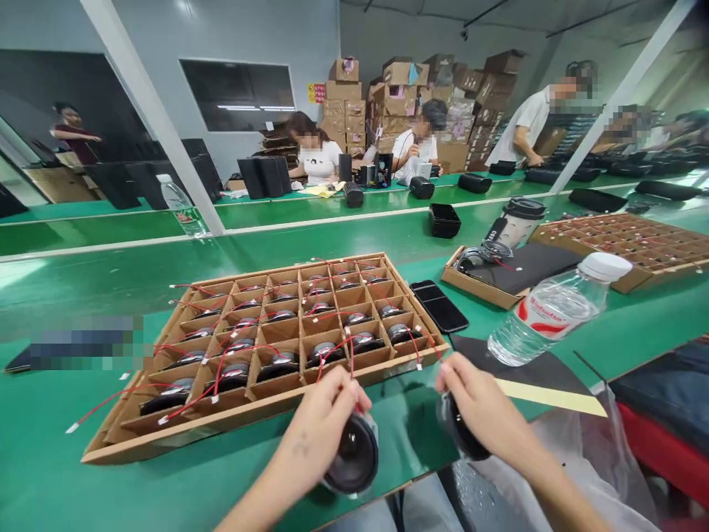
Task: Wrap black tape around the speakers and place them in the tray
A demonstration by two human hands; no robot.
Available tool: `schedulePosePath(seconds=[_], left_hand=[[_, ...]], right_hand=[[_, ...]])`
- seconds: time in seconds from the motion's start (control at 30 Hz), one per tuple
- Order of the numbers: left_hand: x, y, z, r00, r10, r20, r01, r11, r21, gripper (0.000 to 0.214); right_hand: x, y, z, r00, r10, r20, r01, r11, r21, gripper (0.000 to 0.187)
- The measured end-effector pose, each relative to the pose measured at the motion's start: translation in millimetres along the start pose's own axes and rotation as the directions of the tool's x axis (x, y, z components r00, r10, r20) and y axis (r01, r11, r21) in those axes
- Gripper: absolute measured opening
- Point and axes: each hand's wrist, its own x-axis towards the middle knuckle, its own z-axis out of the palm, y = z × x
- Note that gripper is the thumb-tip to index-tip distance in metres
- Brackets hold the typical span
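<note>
Support each speaker by its rim or frame; contact with the cone is best avoided, since the diaphragm would likely dent under pressure. Handle the red leads without tension — a sharp pull could strain the solder joints. Lift any lead clear of the cardboard partitions before shifting a speaker, as the loose connectors could catch on a neighbouring wire. Handle one unit at a time where leads lie close together.

The left hand (318,417) has thumb and forefinger pressed together at the upper edge of the first speaker driver (353,454), with a red lead (351,358) rising from the fingertips toward the divided cardboard tray (221,421). This driver hangs below the fingers, its black cone turned toward the wearer, just in front of the tray's near wall.

The right hand (487,406) is curled over the second speaker driver (462,428), thumb and forefinger closed near its upper end. The driver sits under the palm, partly hidden and blurred — the exact finger contact cannot be told. Both drivers are apart from each other, above the near edge of the green counter (404,425). Further drivers occupy many tray compartments, red leads trailing over the partitions.
</note>
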Motion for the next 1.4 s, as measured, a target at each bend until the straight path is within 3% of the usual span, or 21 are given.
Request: schedulePosePath(seconds=[0.07, 0.1, 0.2, 0.3, 0.43, 0.57, 0.7, 0.87, 1.13, 1.3, 1.4], left_hand=[[-28, -20, 16.3, 0.985, -0.126, 0.114, 0.123, 0.992, 0.037, 0.028], [-37, -29, 23.5, 0.979, -0.165, 0.116, 0.150, 0.980, 0.131, 0.030], [-47, -48, 35.4, 0.990, -0.141, 0.001, 0.128, 0.905, 0.406, 0.033], [-46, -58, 31.9, 0.995, -0.066, -0.080, 0.098, 0.847, 0.522, 0.033], [-59, -73, 18.5, 0.994, -0.069, -0.085, 0.106, 0.786, 0.610, 0.041], [-73, -89, 16.2, 0.995, 0.035, -0.096, 0.031, 0.794, 0.607, 0.042], [-74, -100, 18.8, 0.988, 0.155, 0.010, -0.132, 0.805, 0.578, 0.048], [-72, -111, 14.1, 0.989, 0.139, -0.041, -0.087, 0.795, 0.600, 0.054], [-76, -119, 11.9, 0.972, 0.235, 0.021, -0.192, 0.739, 0.646, 0.063], [-75, -118, 13.7, 0.959, 0.284, 0.026, -0.226, 0.702, 0.675, 0.060], [-78, -110, 12.2, 0.919, 0.392, 0.036, -0.302, 0.643, 0.704, 0.064]], right_hand=[[-21, 14, 23, 0.994, 0.099, 0.049, -0.097, 0.994, -0.041, 0.031], [-27, 20, 33, 0.993, 0.111, 0.044, -0.109, 0.992, -0.057, 0.031], [-31, 34, 47, 0.992, 0.107, -0.062, -0.113, 0.988, -0.105, 0.028], [-25, 55, 38, 0.988, 0.073, -0.133, -0.092, 0.985, -0.145, 0.023], [-23, 93, 20, 0.993, 0.031, -0.114, -0.053, 0.979, -0.197, 0.015], [-20, 116, 18, 0.994, 0.029, -0.103, -0.051, 0.973, -0.225, 0.016], [-18, 118, 18, 0.994, 0.027, -0.104, -0.049, 0.975, -0.215, 0.023], [-23, 121, 7, 0.999, -0.005, -0.036, 0.000, 0.990, -0.142, 0.025], [-21, 119, -16, 0.978, -0.068, 0.195, 0.075, 0.997, -0.033, 0.016], [-23, 120, -23, 0.974, -0.059, 0.220, 0.065, 0.998, -0.020, 0.018], [-23, 126, -23, 0.975, -0.068, 0.212, 0.075, 0.997, -0.025, 0.025]])
